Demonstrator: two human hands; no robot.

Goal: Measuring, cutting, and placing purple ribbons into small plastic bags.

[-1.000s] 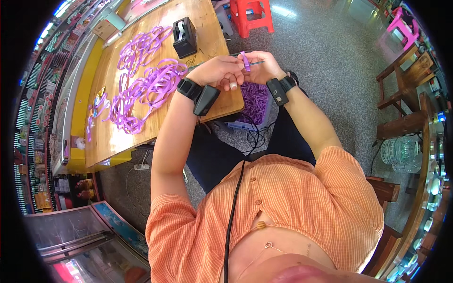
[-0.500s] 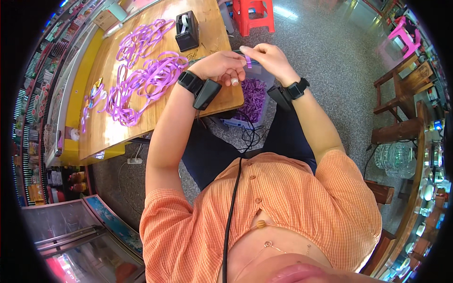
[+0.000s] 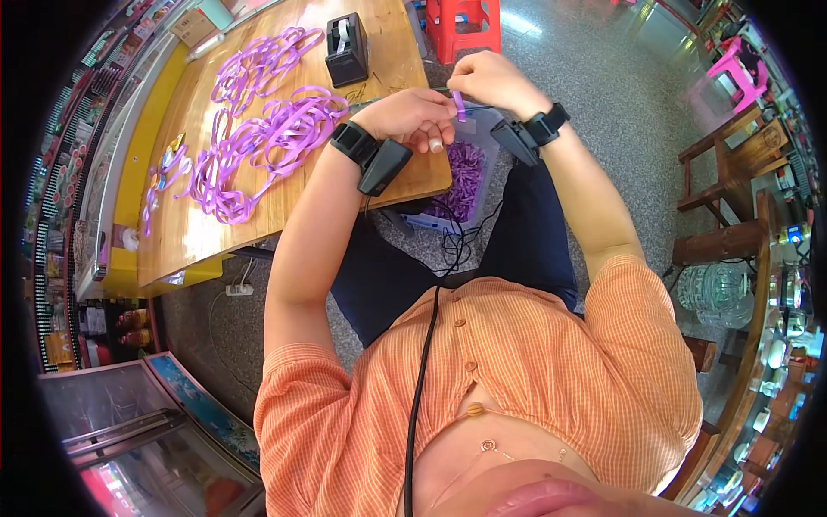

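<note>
Both hands pinch 1 purple ribbon strip (image 3: 459,105) beside the wooden table (image 3: 258,215). The left hand (image 3: 413,116) and right hand (image 3: 491,82) have drifted slightly rightward off the table's edge since 0.5 seconds earlier, fingers closed on the strip.

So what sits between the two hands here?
In the head view, a short purple ribbon strip stands pinched between the left hand and right hand; nothing else lies in that gap.

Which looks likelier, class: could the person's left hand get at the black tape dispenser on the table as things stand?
Probably yes. The left hand is at the table's near edge, and bare wood lies between it and the tape dispenser. However, its fingers now pinch a purple ribbon piece with the right hand.
</note>
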